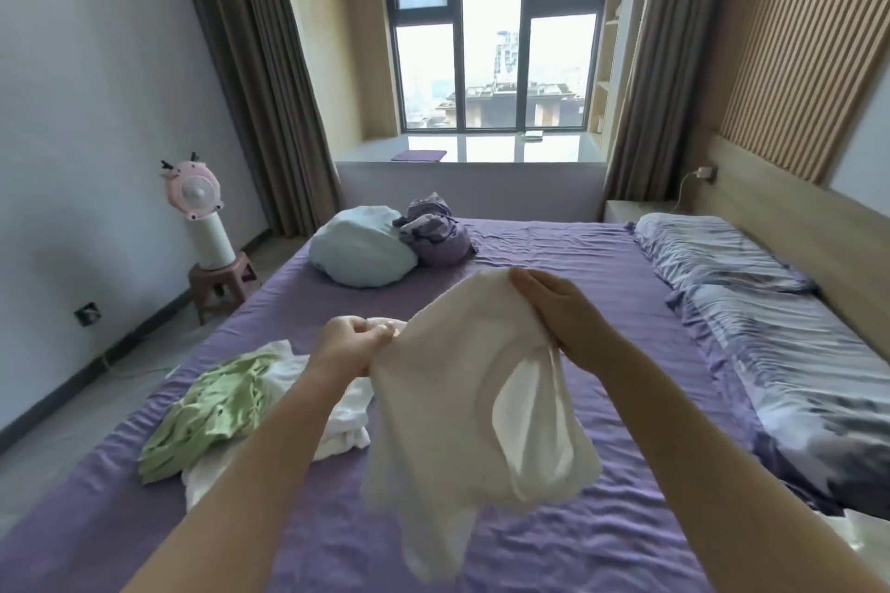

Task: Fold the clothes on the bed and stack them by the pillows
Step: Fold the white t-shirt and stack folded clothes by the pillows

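White cloth is bunched between the curled fingers and thumb of the left hand (pixel 354 339), which pinches one upper edge of a white garment (pixel 462 404) held up in the air above the bed (pixel 554 265). On the other side, the right hand (pixel 561 313) grips the opposite upper edge, its fingers lying close together over the fabric and its thumb hidden behind it, so how the thumb presses cannot be told. Between the two hands the garment hangs slack and slightly blurred, with an oval opening showing in its lower right part and its bottom hem dangling clear of the purple sheet. Both bare forearms reach in from the lower edge of the view. Just beyond the left forearm, on the left part of the bed, lies a loose heap: a pale green garment (pixel 207 409) resting partly on crumpled white clothes (pixel 344 419). Farther off, near the far edge of the mattress, a light blue bundle (pixel 361 250) touches a crumpled purple bundle (pixel 436 231). Along the right side of the bed, against the wooden headboard (pixel 780 217), lie two pillows (pixel 751 294) in a grey and lilac pattern. Beside the bed on the left, a pink and white fan (pixel 200 207) stands on a small brown stool (pixel 221 282). Brown curtains (pixel 250 77) frame the window (pixel 496 24).
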Action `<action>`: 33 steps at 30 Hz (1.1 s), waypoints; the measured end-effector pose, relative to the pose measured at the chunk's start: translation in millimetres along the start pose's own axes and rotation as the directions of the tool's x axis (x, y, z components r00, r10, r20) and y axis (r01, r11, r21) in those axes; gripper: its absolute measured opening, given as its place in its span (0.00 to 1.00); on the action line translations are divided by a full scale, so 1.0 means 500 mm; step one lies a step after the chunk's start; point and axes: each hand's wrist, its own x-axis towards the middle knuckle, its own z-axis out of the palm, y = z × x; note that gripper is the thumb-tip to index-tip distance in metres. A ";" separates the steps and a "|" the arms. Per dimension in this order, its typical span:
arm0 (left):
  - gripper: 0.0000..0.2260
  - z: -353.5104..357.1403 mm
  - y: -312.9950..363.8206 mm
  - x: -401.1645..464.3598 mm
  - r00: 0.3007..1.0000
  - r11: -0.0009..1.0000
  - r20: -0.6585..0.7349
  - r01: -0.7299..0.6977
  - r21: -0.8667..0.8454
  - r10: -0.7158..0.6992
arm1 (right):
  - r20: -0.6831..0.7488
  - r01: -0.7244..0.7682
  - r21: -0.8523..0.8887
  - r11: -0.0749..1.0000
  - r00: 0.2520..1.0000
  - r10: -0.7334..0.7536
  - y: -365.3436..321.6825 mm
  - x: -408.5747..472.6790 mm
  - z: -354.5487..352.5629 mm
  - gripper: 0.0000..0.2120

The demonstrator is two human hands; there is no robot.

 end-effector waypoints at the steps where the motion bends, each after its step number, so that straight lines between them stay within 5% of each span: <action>1: 0.06 -0.001 -0.010 -0.004 0.998 0.992 -0.006 -0.057 0.110 0.058 | 0.034 0.000 -0.009 1.000 0.999 0.000 -0.003 0.007 0.012 0.11; 3: 0.13 0.002 -0.019 -0.011 0.969 0.951 0.003 -0.244 0.187 0.248 | 0.115 0.005 -0.039 0.999 0.993 0.000 -0.006 0.017 0.034 0.11; 5: 0.25 0.008 -0.014 -0.017 0.900 0.900 0.127 -0.429 0.075 0.418 | 0.187 0.004 -0.067 0.998 0.982 0.008 -0.005 0.024 0.055 0.11; 8: 0.34 0.035 0.016 -0.013 0.805 0.856 0.307 -0.512 -0.074 0.508 | 0.269 -0.018 -0.081 0.997 0.962 0.040 -0.003 0.029 0.070 0.11; 12: 0.23 0.076 0.051 0.005 0.778 0.838 0.342 -0.544 -0.053 0.527 | 0.289 -0.061 -0.101 0.993 0.953 0.087 -0.002 0.026 0.053 0.10; 17: 0.12 0.088 0.081 0.025 0.761 0.808 0.320 -0.588 -0.027 0.564 | 0.148 -0.029 -0.223 0.974 0.987 0.063 0.018 0.007 -0.027 0.05; 22: 0.05 0.060 0.142 0.048 0.648 0.649 0.384 -0.746 0.149 0.658 | 0.105 -0.099 -0.269 0.958 0.986 0.131 0.080 -0.042 -0.096 0.13; 28: 0.10 0.038 0.138 0.064 0.602 0.447 0.559 -0.798 0.404 0.570 | -0.056 -0.092 -0.339 0.936 0.995 0.078 0.120 -0.043 -0.106 0.04; 33: 0.07 0.018 0.116 0.082 0.650 0.567 0.495 -0.755 0.330 0.577 | -0.117 -0.083 -0.257 0.963 0.992 0.055 0.084 -0.018 -0.076 0.03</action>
